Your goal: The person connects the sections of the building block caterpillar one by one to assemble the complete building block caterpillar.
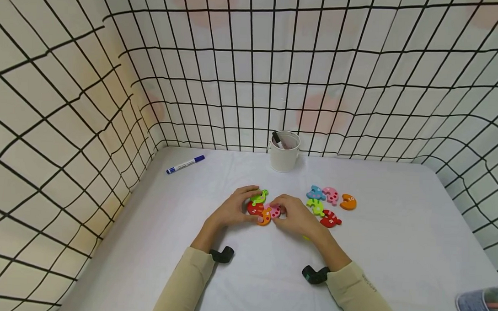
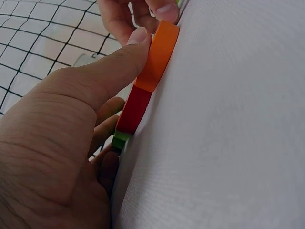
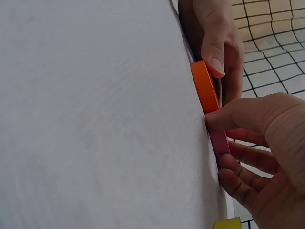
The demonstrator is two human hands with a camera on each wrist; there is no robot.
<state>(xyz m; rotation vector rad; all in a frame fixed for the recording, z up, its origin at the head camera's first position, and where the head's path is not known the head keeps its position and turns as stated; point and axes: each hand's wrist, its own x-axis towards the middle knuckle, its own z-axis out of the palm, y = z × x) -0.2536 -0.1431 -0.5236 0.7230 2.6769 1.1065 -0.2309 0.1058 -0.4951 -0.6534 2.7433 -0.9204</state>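
Flat, colourful animal-shaped puzzle pieces lie together between the hands in the head view. My left hand (image 1: 230,209) curls round the cluster's left side, its thumb against the orange piece (image 1: 265,218) and its fingers by the green piece (image 1: 257,199). Between those two sits the red piece (image 1: 254,209), marked with a number. On the right, my right hand (image 1: 295,215) pinches the pink spotted piece (image 1: 275,212) between thumb and fingers. That pink piece (image 3: 219,142) touches the orange piece (image 3: 205,86) in the right wrist view, all flat on the white cloth.
Right of the hands lie more pieces: blue (image 1: 315,193), pink (image 1: 331,195), orange (image 1: 348,202), green (image 1: 315,207) and red (image 1: 331,219). A yellow piece (image 3: 228,223) is partly hidden near the right wrist. Behind stand a white bucket (image 1: 283,159) and a blue marker (image 1: 185,164). Black mesh (image 1: 251,82) encloses the table.
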